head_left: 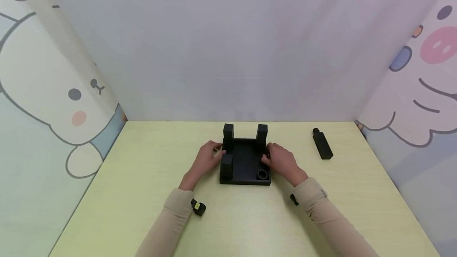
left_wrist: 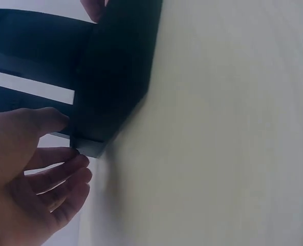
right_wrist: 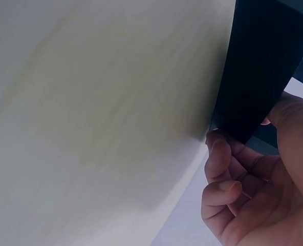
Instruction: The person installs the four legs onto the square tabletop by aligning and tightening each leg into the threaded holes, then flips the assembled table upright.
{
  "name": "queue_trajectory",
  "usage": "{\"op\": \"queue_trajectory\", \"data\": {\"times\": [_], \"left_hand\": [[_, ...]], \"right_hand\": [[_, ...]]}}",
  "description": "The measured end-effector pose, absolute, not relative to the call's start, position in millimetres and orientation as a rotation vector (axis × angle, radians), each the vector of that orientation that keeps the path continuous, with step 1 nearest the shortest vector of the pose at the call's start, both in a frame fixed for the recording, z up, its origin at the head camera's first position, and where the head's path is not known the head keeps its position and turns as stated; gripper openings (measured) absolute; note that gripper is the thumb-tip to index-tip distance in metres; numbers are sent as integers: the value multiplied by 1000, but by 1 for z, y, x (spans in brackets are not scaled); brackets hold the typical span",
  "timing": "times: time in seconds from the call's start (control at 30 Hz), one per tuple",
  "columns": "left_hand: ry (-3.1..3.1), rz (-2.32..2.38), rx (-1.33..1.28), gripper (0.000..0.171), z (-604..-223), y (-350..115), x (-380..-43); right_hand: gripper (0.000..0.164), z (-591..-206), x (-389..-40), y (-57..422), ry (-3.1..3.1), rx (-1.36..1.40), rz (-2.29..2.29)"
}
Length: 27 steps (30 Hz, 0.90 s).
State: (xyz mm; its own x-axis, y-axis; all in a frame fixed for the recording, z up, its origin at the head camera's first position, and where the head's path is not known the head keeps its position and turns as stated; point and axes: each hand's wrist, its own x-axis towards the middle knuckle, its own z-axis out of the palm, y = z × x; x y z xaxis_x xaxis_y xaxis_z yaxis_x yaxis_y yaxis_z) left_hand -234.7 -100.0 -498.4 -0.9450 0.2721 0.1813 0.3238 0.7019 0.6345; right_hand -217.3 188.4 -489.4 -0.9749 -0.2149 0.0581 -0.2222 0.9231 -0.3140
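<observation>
A black square base point(head_left: 245, 160) lies on the table between both hands. Three upright blocks rise from it, two at the back corners and one at the front left point(head_left: 226, 165); a small round ring point(head_left: 262, 174) is at its front right. My left hand point(head_left: 207, 158) holds the base's left side, thumb and index finger at the edge, other fingers loosely bent in the left wrist view. On the opposite side, my right hand point(head_left: 283, 162) grips the right edge, its thumb over the rim. In the right wrist view its fingertips point(right_wrist: 220, 154) meet the base's lower corner.
A black bottle-shaped piece point(head_left: 323, 145) with a narrow neck lies on the pale yellow table point(head_left: 150, 158), right of the base. A plain pale wall point(head_left: 228, 50) stands behind the table, with cartoon-printed panels on both sides. Small black devices are at both wrists.
</observation>
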Motion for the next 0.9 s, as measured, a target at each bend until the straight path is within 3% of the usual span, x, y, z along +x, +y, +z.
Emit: {"op": "queue_trajectory", "data": {"times": [0.57, 0.9], "left_hand": [[-2819, -1099, -439, 33, -508, -96, -234], [-2788, -1107, -429, 34, -513, -98, -234]], "right_hand": [[27, -480, -214, 194, -3063, 386, 420], [26, -470, -216, 227, -2968, 338, 406]]}}
